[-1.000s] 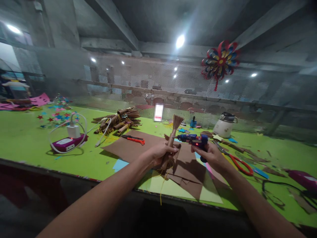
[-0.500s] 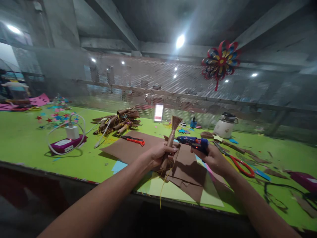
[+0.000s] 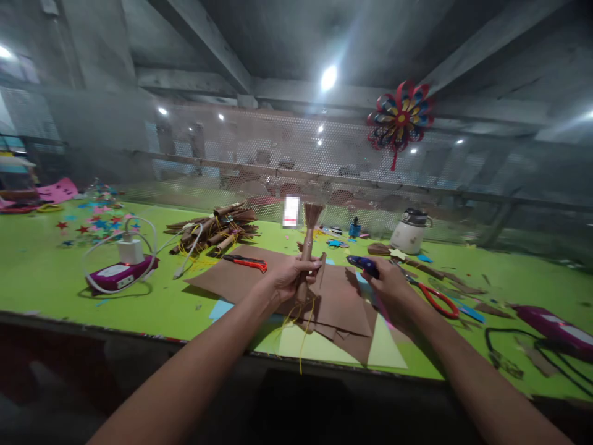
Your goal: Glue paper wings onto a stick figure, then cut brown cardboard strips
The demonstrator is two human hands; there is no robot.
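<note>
Paper roll [image 3: 307,244] with the fringed top is nearly upright in my left hand [image 3: 295,277], fingers wrapped round it, above the brown sheets [image 3: 345,312] on the counter [image 3: 173,309]. Tip: grip snug but light so it doesn't crush, and mind your fingertips around hot glue. My right hand [image 3: 388,281] is wrapped round the blue glue gun [image 3: 364,265], apart from the roll, forearms [image 3: 194,361] slanting inward.

Glue gun [image 3: 363,266] partly hidden
</note>
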